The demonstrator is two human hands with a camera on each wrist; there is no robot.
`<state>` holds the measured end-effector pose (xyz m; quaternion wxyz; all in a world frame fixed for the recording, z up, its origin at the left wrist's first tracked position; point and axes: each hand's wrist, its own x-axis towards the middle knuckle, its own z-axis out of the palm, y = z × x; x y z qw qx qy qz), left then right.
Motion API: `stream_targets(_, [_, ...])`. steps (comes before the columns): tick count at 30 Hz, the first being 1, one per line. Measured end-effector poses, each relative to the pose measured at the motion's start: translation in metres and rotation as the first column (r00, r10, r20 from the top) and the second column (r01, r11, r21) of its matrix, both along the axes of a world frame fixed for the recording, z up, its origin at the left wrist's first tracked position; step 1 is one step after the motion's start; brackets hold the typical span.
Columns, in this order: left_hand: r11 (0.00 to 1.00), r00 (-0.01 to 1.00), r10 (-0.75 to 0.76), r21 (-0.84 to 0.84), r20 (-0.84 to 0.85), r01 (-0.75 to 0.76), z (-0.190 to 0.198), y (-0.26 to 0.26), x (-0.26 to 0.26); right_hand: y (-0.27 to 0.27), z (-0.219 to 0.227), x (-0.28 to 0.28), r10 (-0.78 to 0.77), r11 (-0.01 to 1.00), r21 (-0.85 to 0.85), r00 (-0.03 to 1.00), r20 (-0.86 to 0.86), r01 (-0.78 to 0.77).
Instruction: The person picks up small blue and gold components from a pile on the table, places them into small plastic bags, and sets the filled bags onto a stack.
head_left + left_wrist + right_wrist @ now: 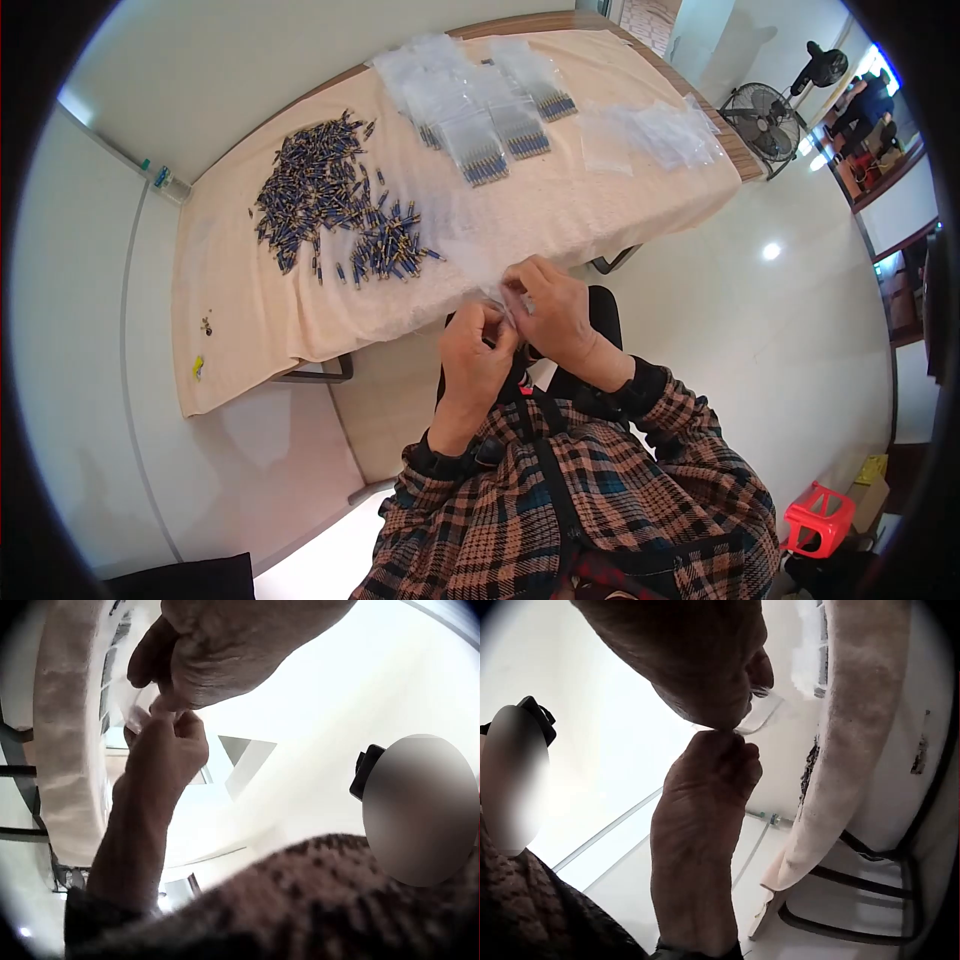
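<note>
At the front edge of the table, both hands are close together on a small clear plastic bag (pixel 761 712). The left hand (pixel 475 350) pinches it between thumb and fingers, and the right hand (pixel 558 312) does the same from the other side. In the right wrist view, the bag's clear film sticks out past the fingertips. What the bag contains is hidden by the fingers. Beyond the hands lies a small heap of blue cartridge-like pieces with brass-coloured ends (pixel 390 243), beside a larger pile of the same pieces (pixel 312 185).
Filled clear bags (pixel 485 165) lie in a stack at the table's far side. More flat plastic bags (pixel 660 135) are to the right. A cream cloth (pixel 560 215) covers the table. A yellow item (pixel 198 369) lies at the left corner. A fan (pixel 765 120) stands beyond the table.
</note>
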<state>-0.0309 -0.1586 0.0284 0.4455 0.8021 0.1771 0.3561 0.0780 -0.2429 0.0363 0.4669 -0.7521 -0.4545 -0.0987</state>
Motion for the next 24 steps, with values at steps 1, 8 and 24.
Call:
stream_targets(1, [1.0, 1.0, 0.001, 0.002, 0.0, -0.001, 0.0, 0.002, -0.001, 0.001, -0.001, 0.002, -0.034, 0.999, 0.016, 0.999, 0.002, 0.034])
stream_targets(8, [0.989, 0.988, 0.142, 0.038, 0.064, -0.144, -0.001, 0.011, 0.008, 0.005, -0.001, 0.004, -0.071, 0.996, 0.058, 0.997, -0.025, 0.072])
stream_targets(24, [0.981, 0.993, 0.083, 0.169, 0.087, -0.097, -0.032, 0.011, 0.028, 0.019, -0.02, 0.007, -0.034, 0.97, 0.24, 0.999, -0.036, 0.042])
